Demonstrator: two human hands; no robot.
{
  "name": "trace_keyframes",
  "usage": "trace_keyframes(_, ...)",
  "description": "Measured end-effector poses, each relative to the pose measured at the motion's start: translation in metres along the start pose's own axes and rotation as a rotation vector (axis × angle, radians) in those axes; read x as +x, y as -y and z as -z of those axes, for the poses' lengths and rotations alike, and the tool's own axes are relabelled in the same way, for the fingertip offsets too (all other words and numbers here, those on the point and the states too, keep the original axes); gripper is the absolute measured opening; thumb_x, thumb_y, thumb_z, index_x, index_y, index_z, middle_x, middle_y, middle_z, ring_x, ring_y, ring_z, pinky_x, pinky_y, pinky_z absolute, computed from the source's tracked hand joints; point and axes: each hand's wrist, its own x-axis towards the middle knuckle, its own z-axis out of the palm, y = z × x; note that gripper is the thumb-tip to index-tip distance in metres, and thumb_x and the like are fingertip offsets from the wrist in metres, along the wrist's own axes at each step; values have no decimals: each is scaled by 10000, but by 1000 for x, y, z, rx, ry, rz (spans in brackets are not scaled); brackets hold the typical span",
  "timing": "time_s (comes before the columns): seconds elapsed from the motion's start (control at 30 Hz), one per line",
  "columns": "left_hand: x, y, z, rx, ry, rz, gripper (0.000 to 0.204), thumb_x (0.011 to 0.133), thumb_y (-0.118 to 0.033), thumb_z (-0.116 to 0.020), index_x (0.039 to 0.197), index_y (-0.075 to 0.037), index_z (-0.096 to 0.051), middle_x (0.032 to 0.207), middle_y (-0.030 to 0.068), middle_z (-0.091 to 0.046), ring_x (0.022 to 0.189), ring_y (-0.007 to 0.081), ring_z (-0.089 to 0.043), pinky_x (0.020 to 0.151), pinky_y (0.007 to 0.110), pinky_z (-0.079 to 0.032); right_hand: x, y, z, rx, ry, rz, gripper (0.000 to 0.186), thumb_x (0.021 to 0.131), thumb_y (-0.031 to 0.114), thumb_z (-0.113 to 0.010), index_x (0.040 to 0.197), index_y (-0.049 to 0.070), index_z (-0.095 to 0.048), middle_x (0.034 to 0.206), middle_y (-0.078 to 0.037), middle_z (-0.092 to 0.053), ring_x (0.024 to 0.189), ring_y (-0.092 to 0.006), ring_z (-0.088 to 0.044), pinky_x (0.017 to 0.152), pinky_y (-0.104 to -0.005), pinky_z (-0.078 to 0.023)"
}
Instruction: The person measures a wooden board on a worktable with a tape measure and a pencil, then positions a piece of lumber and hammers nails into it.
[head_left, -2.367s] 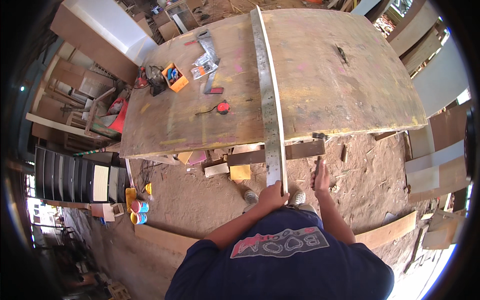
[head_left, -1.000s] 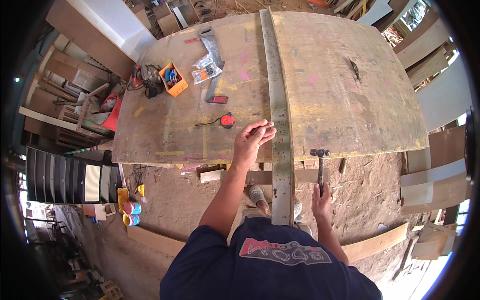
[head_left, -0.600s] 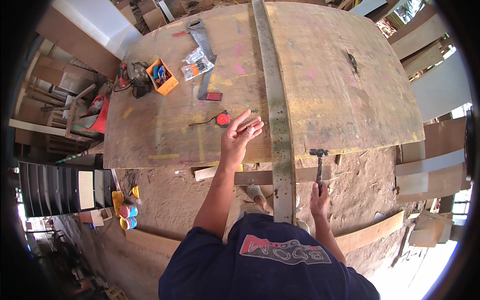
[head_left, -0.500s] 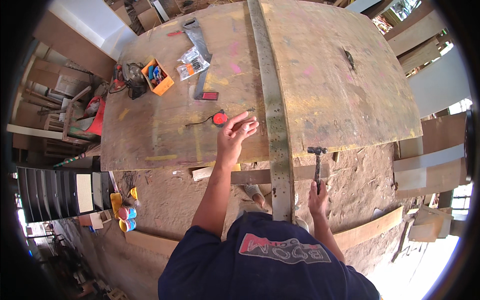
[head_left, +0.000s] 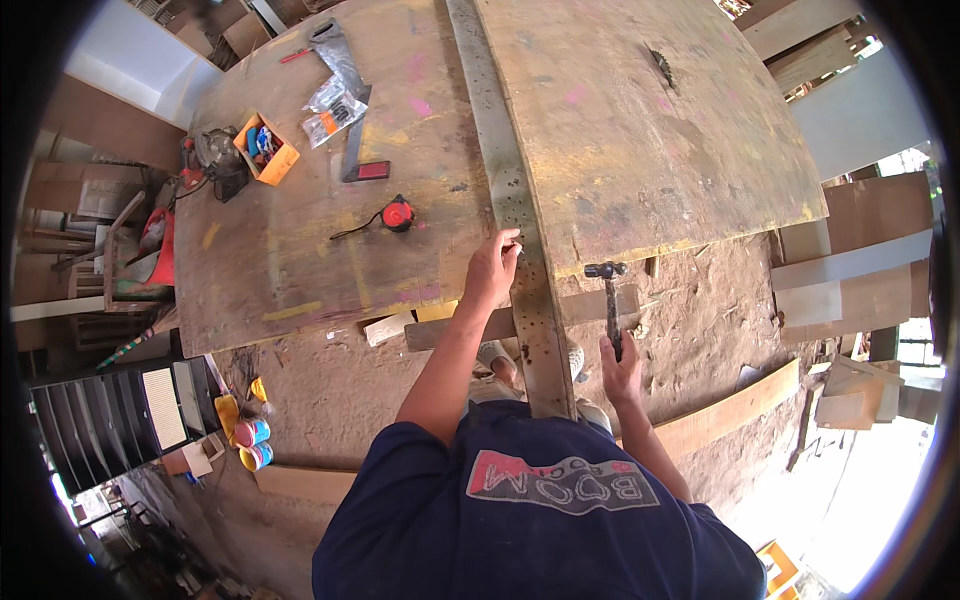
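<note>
Spotted strip [head_left: 507, 185] lies along table [head_left: 640, 170], near end overhanging toward the person. Left hand [head_left: 492, 273] half-curled, contents unclear; right hand [head_left: 622, 372] grips hammer [head_left: 612, 302]. Steady strip; keep fingers clear of hammer.

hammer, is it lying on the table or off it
Off it: the right hand holds the hammer by its handle, which shows past the near edge of the table.
</note>
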Motion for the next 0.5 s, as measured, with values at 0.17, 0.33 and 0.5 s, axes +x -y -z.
trace_keyframes(0.17, 3, -2, -14, 96, -30, -163, 179, 990, -96, -675, 1161, -53, -644, 1020, 167, -740, 930, 363, -719, 781, 448, -576, -3, -1, 6, -4, -46, 30, 348, 1035, 329, -644, 1172, 10, -625, 784, -117, -599, 703, -229, -567, 661, -404, -471)
trace_keyframes(0.33, 4, -6, -18, 316, -17, -269, 151, 981, -104, -660, 1126, -66, -648, 991, 153, -723, 925, 362, -696, 786, 468, -560, -4, -4, 14, 10, -32, 16, 363, 1028, 328, -654, 1189, 5, -621, 766, -139, -598, 681, -247, -568, 652, -412, -475)
trace_keyframes(0.5, 1, -2, -24, 380, -59, -381, 211, 927, -53, -697, 1133, -68, -651, 979, 137, -720, 923, 354, -692, 781, 461, -561, -4, 3, 21, -52, 0, 26, 359, 1041, 325, -618, 1239, 26, -613, 843, -192, -664, 751, -350, -664, 690, -456, -514)
